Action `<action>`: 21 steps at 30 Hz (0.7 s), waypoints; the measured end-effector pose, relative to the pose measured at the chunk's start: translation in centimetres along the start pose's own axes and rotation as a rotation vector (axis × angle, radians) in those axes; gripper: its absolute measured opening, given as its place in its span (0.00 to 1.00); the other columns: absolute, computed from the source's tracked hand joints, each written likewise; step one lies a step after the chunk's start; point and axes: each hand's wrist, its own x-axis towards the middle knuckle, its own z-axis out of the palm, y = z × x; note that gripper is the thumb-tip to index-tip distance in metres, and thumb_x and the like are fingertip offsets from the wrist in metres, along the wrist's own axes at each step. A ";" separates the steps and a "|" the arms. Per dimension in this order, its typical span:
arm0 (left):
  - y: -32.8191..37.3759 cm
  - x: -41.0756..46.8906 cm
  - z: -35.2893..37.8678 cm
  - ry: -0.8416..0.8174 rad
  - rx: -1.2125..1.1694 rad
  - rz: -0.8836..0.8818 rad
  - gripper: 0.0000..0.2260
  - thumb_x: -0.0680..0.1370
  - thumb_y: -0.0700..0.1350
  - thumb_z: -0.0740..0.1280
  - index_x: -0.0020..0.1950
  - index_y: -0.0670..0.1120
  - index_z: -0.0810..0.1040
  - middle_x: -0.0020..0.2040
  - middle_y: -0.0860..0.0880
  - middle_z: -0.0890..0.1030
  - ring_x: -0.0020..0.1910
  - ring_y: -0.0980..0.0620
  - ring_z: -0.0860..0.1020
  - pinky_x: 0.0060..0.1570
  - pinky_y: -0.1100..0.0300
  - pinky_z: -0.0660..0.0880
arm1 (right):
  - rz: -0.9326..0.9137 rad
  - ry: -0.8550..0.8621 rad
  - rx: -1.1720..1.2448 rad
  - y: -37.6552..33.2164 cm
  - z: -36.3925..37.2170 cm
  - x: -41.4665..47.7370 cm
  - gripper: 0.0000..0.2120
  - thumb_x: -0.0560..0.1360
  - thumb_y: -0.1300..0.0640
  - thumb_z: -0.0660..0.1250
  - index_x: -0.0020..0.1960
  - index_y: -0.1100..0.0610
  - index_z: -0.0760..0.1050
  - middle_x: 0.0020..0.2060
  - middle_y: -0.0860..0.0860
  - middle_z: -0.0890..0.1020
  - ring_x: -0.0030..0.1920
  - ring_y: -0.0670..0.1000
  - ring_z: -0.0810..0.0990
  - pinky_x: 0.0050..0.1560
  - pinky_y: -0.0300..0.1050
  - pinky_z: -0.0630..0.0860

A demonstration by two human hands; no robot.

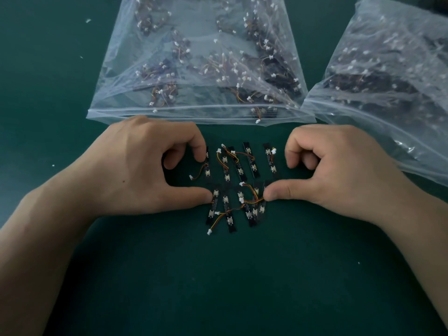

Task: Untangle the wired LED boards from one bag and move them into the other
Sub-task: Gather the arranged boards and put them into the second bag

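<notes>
Between the thumbs and curled fingers of both hands, the LED boards (238, 185) lie loose on the dark green worktop (218, 275) in two rough rows. Each is a narrow black strip carrying two small square white parts and a thin red, orange and yellow lead that ends in a tiny white plug; several leads loop across neighbouring strips. The left hand (145, 166) has its fingers (197, 144) curled under, the index tip resting on the outermost upper strip and the thumb tip pressing the end strip of the lower row. The right hand (334, 166) mirrors it, fingers (293, 151) curled, thumb tip on the wires at the lower row's other end, index tip just beside the last upper strip; contact there cannot be told. Neither hand pinches anything. Just beyond the knuckles lies the middle bag (198, 57), clear crinkled plastic, flat, holding scattered wired strips. Beyond the right hand's fingers, the right-hand bag (388, 69) bulges with more.
</notes>
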 end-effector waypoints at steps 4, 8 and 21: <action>0.7 0.2 0.7 0.004 -0.065 0.094 0.16 0.67 0.66 0.74 0.51 0.61 0.82 0.38 0.55 0.75 0.37 0.52 0.76 0.38 0.54 0.72 | -0.021 0.013 0.006 0.3 0.0 -0.1 0.32 0.59 0.15 0.64 0.46 0.41 0.73 0.40 0.36 0.76 0.37 0.39 0.74 0.33 0.39 0.63; 0.5 0.3 0.9 0.035 -0.118 0.102 0.13 0.68 0.63 0.75 0.48 0.59 0.83 0.37 0.54 0.76 0.36 0.51 0.76 0.37 0.59 0.69 | -0.075 -0.006 0.044 1.0 -0.4 -0.3 0.25 0.65 0.22 0.68 0.51 0.39 0.77 0.39 0.40 0.76 0.36 0.41 0.75 0.34 0.40 0.63; 0.1 0.4 1.6 0.073 -0.151 0.142 0.06 0.71 0.58 0.77 0.45 0.59 0.86 0.36 0.55 0.77 0.36 0.51 0.77 0.37 0.53 0.73 | -0.274 -0.011 0.074 1.9 0.5 -0.3 0.18 0.77 0.37 0.70 0.62 0.44 0.85 0.37 0.39 0.73 0.38 0.44 0.75 0.36 0.49 0.73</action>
